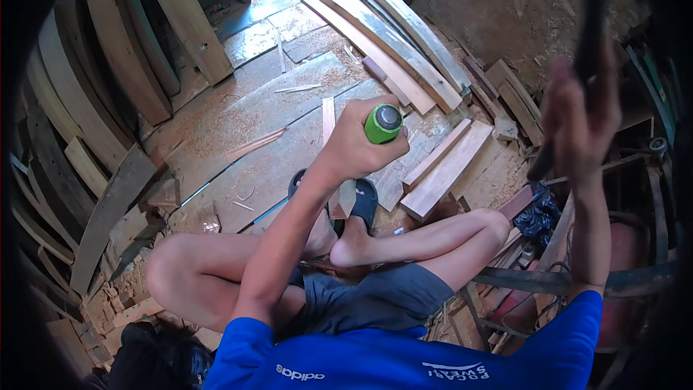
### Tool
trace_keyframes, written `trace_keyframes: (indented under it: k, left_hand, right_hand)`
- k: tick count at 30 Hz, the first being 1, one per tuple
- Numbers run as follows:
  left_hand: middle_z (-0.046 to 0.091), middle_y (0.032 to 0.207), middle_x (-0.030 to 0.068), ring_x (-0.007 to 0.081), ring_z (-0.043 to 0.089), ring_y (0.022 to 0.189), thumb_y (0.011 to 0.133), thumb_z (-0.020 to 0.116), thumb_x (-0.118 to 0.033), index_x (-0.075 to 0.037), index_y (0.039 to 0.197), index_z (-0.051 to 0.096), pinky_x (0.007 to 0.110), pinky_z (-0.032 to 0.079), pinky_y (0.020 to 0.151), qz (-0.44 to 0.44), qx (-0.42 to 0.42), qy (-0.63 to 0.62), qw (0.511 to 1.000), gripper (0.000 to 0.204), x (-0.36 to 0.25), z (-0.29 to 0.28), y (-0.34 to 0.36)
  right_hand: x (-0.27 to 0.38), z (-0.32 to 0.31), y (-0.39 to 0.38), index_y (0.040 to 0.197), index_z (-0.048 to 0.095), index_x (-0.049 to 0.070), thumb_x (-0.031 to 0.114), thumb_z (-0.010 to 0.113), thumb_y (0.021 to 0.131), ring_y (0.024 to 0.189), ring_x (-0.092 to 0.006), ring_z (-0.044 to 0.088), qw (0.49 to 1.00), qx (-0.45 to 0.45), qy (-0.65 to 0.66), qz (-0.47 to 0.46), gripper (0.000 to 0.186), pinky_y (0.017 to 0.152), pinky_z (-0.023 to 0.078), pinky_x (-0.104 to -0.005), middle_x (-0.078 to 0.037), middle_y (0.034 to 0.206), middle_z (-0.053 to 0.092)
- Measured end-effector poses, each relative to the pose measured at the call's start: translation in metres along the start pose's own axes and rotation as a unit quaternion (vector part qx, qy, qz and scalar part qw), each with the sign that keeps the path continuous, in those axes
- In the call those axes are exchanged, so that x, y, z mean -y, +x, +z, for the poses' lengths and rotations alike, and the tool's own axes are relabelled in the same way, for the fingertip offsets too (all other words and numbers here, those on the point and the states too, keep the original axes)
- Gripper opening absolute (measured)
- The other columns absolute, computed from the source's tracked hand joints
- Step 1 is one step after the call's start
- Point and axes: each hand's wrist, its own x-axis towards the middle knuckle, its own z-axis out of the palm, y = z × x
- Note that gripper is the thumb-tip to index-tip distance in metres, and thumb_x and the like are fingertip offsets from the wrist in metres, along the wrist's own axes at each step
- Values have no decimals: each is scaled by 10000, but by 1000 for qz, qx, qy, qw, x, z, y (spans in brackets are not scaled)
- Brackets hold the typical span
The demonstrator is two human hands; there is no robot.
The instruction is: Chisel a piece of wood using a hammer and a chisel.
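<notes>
My left hand [354,141] is closed in a fist around a green-handled chisel [384,123], held upright above the floor. Its round dark end cap points up toward me, while the fist hides the blade. Raised high on the right, my right hand [577,115] grips a dark hammer [592,22] by its shaft. Both hand and hammer are smeared by motion, and the hammer's head fades into the dark rim. Just right of and below the chisel lie two pale wood blocks [449,170], side by side on the floor.
Long planks [393,32] lie at the far middle. Curved-looking boards [119,43] lean along the left. My crossed legs [426,242] and dark sandals [364,202] are beneath my arms. Shavings litter the worn floorboards [289,94]. A black plastic bag [538,217] and a metal frame [577,282] stand right.
</notes>
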Motion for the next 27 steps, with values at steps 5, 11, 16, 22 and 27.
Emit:
trace_keyframes:
  k: [5, 11, 16, 22, 27]
  left_hand:
    - [507, 635, -7, 60, 457, 614, 737, 666, -27, -45, 665, 483, 259, 381, 561, 36, 8, 31, 999, 197, 0, 1, 2]
    - [516, 632, -2, 66, 467, 612, 737, 668, -26, -37, 671, 484, 265, 398, 557, 26, -5, -21, 999, 195, 5, -1, 0]
    - [521, 634, 8, 66, 462, 610, 748, 660, -18, -36, 668, 494, 263, 395, 560, 8, 17, 22, 1000, 186, 8, -4, -1]
    - [492, 609, -8, 70, 444, 584, 779, 636, -15, -39, 661, 483, 256, 369, 538, 71, 5, 48, 996, 195, 6, -6, -1]
    - [479, 609, -12, 63, 424, 580, 778, 638, -12, -46, 670, 474, 261, 353, 530, 2, 19, 15, 1000, 199, 7, -5, -1]
  right_hand:
    - [3, -5, 4, 1407, 526, 97, -53, 608, 845, 979, -301, 713, 994, 87, -69, 18, 588, 838, 557, -334, -196, 1230, 655]
    - [8, -2, -7, 1410, 507, 52, -40, 606, 870, 1123, -236, 647, 978, 191, -90, 3, 557, 896, 525, -324, -182, 1192, 680]
    - [2, 0, -7, 1377, 519, -19, -38, 613, 849, 1098, -237, 650, 999, 1, 17, 49, 537, 877, 536, -321, -200, 1283, 623]
    - [4, 1, -5, 1435, 494, 76, -59, 581, 831, 855, -257, 697, 988, 122, -31, 89, 625, 763, 539, -307, -192, 1242, 650]
    - [13, -12, -3, 1417, 488, 40, -3, 564, 906, 519, -81, 511, 942, -164, 221, 190, 518, 514, 466, -241, -77, 911, 661]
